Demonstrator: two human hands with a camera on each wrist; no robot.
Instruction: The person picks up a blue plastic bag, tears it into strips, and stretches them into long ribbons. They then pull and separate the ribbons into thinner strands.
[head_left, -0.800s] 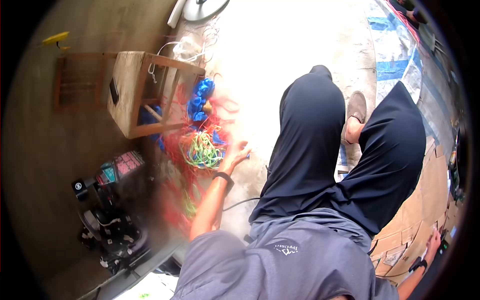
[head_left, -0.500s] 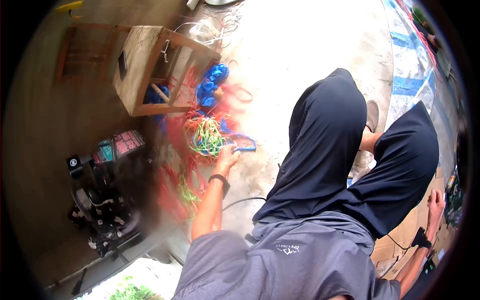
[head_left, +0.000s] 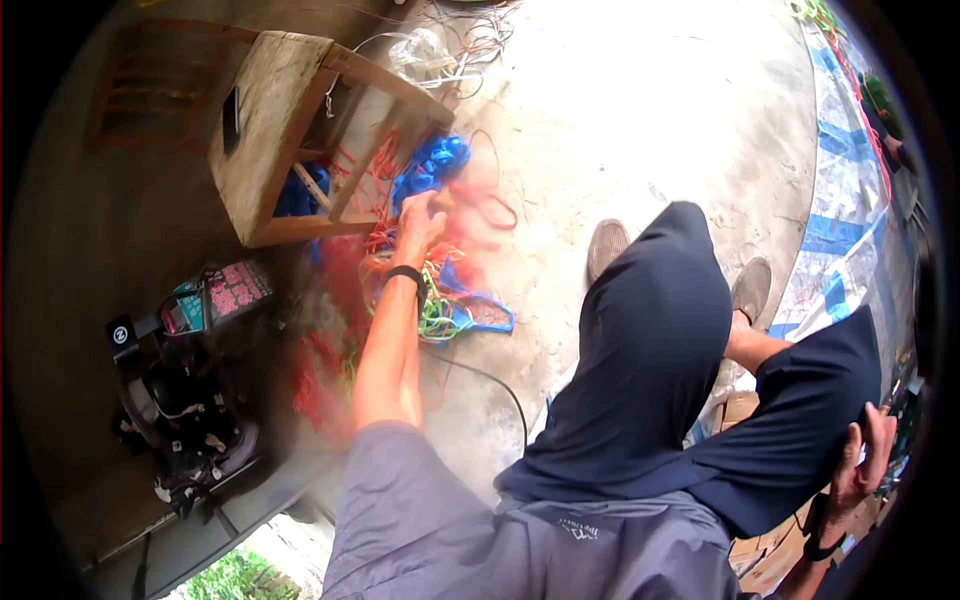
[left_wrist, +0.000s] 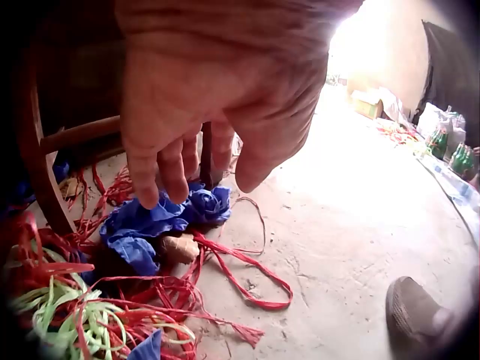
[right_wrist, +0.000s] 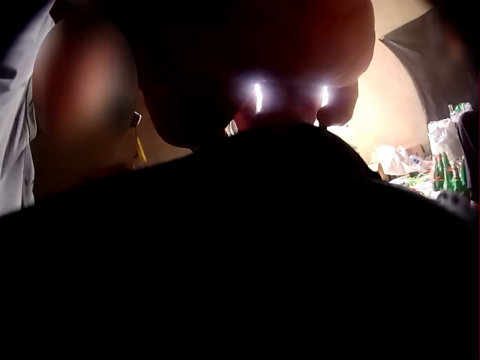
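My left hand (head_left: 420,228) reaches over a heap of red and green strings (left_wrist: 82,307) beside the wooden stool. In the left wrist view the left hand (left_wrist: 217,97) has its fingers extended downward, over a crumpled blue bundle (left_wrist: 142,225) with a brown piece (left_wrist: 180,248) beside it; nothing is seen held. Whether the fingertips touch the bundle cannot be told. My right hand (head_left: 862,460) rests by the dark trouser knee, fingers loosely spread. In the right wrist view dark cloth hides most of the picture.
A wooden stool (head_left: 262,130) with a phone (head_left: 232,120) on it stands at the left. Below it is a dark machine (head_left: 190,420). A black cable crosses the floor. Blue-and-white sheeting (head_left: 840,200) lies at the right; green bottles (left_wrist: 461,159) stand farther off.
My left hand has moved up past the green strings to the blue bundle, leaving a blue loop on the floor. My right hand has come in to the knee. Both shoes now show.
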